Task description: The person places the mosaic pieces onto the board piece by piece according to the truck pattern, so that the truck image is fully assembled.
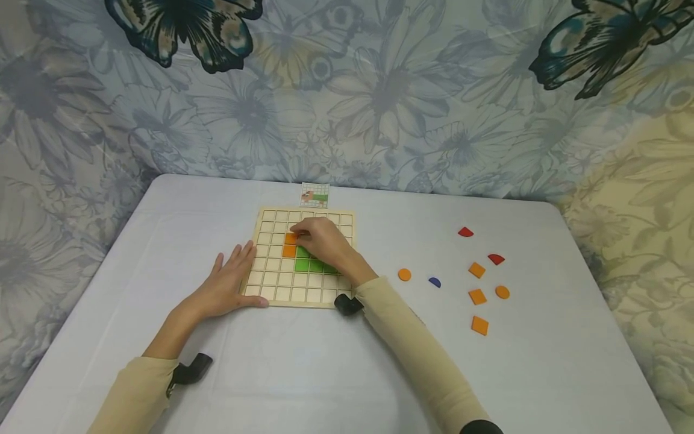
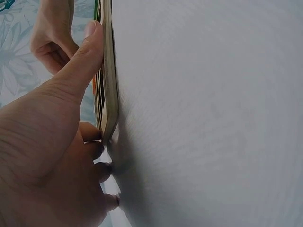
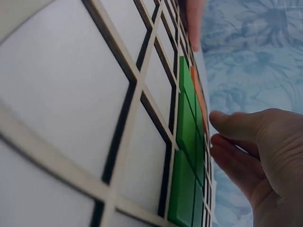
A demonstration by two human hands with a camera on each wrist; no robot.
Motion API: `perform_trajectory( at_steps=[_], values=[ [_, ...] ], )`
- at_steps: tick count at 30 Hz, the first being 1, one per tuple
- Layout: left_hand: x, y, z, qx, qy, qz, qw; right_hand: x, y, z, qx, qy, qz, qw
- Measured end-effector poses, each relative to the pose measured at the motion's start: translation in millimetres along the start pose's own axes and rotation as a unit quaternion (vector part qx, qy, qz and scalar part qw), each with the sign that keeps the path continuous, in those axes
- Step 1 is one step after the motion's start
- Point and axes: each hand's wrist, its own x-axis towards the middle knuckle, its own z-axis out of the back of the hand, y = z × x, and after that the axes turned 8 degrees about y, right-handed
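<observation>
The wooden grid board on the worktop bears orange tiles and green tiles — left hand spread at its edge, right hand partly hiding them; I cannot tell if that grip holds one.

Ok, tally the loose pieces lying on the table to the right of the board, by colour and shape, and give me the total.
Orange squares: 3
Orange circles: 2
Red wedges: 2
Blue half circle: 1
Total: 8 in plain view; anything behind the right sleeve cannot be counted.
</observation>
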Motion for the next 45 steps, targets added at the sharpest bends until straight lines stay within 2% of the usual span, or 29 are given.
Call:
perform_trajectory(
  at_steps=[9,21,34,45],
  values=[
    [1.9,1.6,-2.9,-0.002,-0.001,0.001,1.0,-18.8,-10,15,0.029,-0.017,-0.002,0.9994],
    [2.4,3.8,-0.7,0.0,0.002,0.004,1.0,-48.9,-36,40,0.033,-0.089,-0.003,0.9955],
    [0.9,1.9,-2.4,-0.008,-0.001,0.001,1.0,-72.8,-51,51,0.037,-0.146,-0.01,0.9885],
    [-0.3,-1.8,-2.2,-0.012,-0.006,-0.001,0.9999,-92.2,-63,61,0.087,-0.182,-0.006,0.9794]
  ],
)
